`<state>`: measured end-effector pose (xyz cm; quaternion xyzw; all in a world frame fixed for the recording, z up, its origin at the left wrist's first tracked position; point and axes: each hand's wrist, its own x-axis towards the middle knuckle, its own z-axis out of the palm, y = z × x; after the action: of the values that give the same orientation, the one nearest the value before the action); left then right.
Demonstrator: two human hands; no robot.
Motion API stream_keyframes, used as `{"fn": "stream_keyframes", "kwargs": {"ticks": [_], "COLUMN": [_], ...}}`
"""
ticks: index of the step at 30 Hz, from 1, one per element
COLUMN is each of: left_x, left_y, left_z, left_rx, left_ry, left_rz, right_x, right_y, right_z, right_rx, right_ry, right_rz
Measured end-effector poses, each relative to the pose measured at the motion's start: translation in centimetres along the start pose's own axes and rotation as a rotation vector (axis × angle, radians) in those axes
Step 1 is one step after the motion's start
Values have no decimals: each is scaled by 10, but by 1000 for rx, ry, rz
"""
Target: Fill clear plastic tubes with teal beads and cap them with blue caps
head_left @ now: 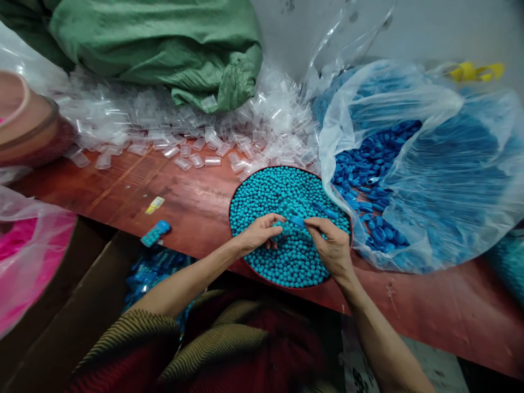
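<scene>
My left hand [262,233] is over a round tub [234,192] of small turquoise balls [286,262]. Its thumb and fingers curl around what looks like a clear plastic tube, whose outline blends into the balls behind. Close by on its right, my right hand [331,243] pinches a blue cap [298,221] between thumb and fingertips. More blue caps [325,210] lie on top of the balls at the tub's right side. A filled tube with a blue cap [155,233] rests at the table's front edge, left of my hands.
Many clear tubes [196,160] are heaped along the back, beneath a green sack [164,43]. At right, a translucent bag [450,164] spills blue caps [380,232] on the red table [192,202]. Pink pieces [28,262] fill a bag at left, near a pinkish bucket [28,125].
</scene>
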<state>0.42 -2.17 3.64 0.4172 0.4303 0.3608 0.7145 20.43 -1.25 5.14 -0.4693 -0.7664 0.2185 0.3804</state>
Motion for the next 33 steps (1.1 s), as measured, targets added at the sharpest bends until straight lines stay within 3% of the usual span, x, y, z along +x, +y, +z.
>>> {"fn": "stream_keyframes", "kwargs": {"ticks": [6,13,23,27,30,33], "left_x": [-1,-7,-10,-13,-14,-13], "left_y": [-8,-6,-3,1,4,4], "left_z": [14,12,26,21,18,17], "left_rx": [-89,-47,-149,-32,12,57], "left_ry": [15,8,121,12,-23,44], "left_rz": [79,109,107,90,106,133], "right_x": [-5,-3,-11,-5,1,3], "right_y": [-10,-8,-7,-2,2,0], "right_z": [24,16,12,1,4,14], "right_rx": [74,60,31,291,544,620], "right_ry": [80,11,-32,-184,-140,-44], "right_rz": [14,-94,-290,8,280,406]}}
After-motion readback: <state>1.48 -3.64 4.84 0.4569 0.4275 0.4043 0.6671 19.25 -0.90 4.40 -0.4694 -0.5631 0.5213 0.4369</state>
